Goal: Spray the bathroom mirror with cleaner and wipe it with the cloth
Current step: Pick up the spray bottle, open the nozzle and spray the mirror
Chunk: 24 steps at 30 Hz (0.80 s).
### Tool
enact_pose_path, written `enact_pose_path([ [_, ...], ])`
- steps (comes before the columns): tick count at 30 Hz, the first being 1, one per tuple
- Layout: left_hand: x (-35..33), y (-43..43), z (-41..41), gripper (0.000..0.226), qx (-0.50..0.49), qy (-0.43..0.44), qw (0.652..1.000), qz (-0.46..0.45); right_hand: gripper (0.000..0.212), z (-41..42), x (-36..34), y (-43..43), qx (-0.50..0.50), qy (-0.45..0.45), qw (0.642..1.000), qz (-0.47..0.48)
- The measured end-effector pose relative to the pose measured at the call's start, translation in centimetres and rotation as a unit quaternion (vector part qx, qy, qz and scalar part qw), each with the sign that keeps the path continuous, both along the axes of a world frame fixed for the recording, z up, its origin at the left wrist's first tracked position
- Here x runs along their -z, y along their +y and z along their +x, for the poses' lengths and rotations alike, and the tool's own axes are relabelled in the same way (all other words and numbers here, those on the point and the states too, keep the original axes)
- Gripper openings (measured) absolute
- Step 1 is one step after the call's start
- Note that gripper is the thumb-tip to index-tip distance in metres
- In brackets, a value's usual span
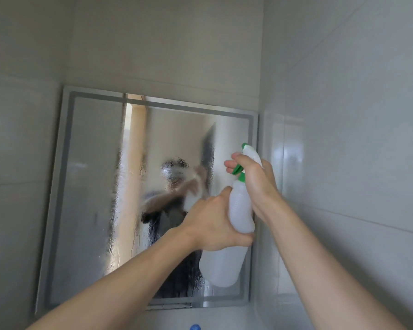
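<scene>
One mirror (93,186) on the wall, with one blurred reflected figure in it. One spray bottle (240,210), white, bearing one green trigger (236,169). Two grips counted, left hand (215,222) and right hand (255,179), on two bare forearms; one small blue round object (195,327) at bottom edge, kind unclear.

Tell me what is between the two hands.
The spray bottle: the left hand grips its white body, and the right hand holds its neck at the green trigger. The head view shows this.
</scene>
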<state>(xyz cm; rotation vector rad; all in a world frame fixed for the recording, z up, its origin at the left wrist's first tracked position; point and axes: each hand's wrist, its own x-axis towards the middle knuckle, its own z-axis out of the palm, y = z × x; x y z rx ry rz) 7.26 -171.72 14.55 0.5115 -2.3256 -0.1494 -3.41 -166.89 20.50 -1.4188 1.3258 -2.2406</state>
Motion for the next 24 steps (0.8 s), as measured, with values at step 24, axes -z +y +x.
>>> enact_pose_path([
  [24, -0.1, -2.1, 6.7, 0.085, -0.086, 0.034, 0.994, -0.049, 0.028, 5.9, -0.6, -4.3, -0.003, 0.073, 0.997, 0.002],
])
